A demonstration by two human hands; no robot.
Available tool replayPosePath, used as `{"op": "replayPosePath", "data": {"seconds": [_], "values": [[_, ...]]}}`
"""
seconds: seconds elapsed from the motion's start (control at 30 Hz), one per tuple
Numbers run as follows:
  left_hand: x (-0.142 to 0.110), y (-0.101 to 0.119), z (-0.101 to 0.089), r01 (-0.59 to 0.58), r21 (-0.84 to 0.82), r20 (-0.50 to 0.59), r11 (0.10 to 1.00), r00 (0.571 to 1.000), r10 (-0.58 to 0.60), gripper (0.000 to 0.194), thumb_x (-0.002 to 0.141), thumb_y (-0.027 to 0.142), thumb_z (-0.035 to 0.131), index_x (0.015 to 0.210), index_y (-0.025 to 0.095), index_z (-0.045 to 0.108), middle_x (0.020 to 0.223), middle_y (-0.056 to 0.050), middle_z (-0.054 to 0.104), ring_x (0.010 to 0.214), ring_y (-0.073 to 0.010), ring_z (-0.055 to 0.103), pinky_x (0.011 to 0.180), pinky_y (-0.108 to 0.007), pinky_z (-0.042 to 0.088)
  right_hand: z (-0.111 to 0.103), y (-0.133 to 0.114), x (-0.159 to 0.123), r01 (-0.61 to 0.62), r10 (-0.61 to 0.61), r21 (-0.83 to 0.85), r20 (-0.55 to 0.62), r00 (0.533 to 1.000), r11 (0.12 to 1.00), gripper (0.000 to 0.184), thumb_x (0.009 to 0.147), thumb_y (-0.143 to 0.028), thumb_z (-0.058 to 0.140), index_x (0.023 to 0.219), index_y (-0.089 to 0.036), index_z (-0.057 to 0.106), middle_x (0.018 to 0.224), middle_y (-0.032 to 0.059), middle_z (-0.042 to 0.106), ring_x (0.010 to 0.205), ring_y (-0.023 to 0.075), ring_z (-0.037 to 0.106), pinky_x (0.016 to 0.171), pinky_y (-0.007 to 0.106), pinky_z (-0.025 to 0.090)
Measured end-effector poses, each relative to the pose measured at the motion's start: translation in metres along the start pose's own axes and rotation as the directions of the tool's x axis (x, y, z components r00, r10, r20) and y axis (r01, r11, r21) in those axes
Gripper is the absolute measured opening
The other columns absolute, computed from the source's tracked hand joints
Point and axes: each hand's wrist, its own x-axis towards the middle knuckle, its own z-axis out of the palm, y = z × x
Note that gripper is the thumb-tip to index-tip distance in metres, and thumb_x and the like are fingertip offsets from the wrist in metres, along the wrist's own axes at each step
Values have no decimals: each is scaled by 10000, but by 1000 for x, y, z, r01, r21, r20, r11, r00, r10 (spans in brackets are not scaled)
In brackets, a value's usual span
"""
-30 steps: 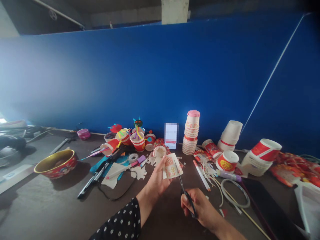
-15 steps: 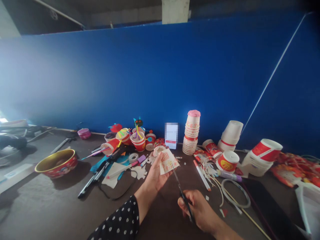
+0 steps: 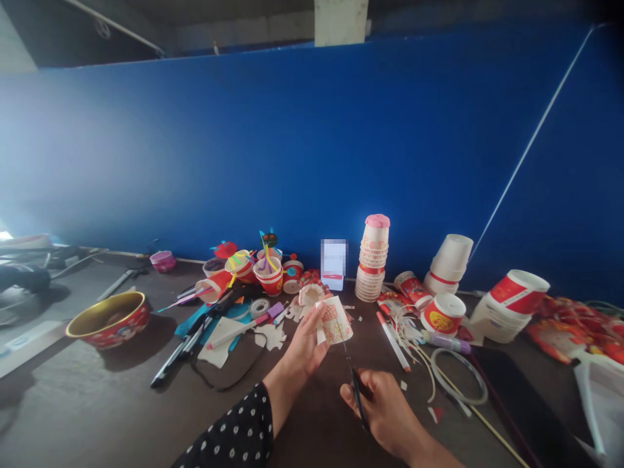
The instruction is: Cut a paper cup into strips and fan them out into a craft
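Observation:
Between the thumb and fingers of my left hand [image 3: 306, 348] is a piece of paper cup [image 3: 336, 320], white with red and yellow print. My right hand [image 3: 385, 406] is closed round the black handles of a pair of scissors [image 3: 359, 393]. The blades point up and away from me, and their tips reach the lower edge of the cup piece. Whether the blades are parted is too fine to tell. Just behind the held piece lies a cut white cup part [image 3: 311, 294], with paper scraps [image 3: 273, 335] to its left.
A tall cup stack [image 3: 374, 260] stands at the back, beside a small propped screen [image 3: 334, 260]. Decorated cups [image 3: 268, 276], a gold-lined bowl [image 3: 110, 317] and markers [image 3: 234, 333] lie to the left. On the right are more cups [image 3: 442, 314], a coiled tube [image 3: 459, 377] and a dark flat panel [image 3: 521, 396].
The cup piece has turned slightly in my left hand and shifted a little right. My right hand and the scissors have drawn slightly left, with the blades more upright.

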Motion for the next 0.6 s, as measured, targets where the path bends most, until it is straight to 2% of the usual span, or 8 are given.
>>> {"op": "replayPosePath", "data": {"seconds": [0.6], "values": [[0, -3, -1, 74, 18, -57, 997, 996, -73, 382, 756, 393, 589, 1047, 147, 575, 972, -106, 626, 867, -225, 608, 721, -308, 479, -2, -2, -1, 3, -3, -6, 27, 1000, 1000, 415, 824, -487, 399, 544, -189, 328, 508, -40, 327, 483, 75, 294, 435, 206, 212]]}}
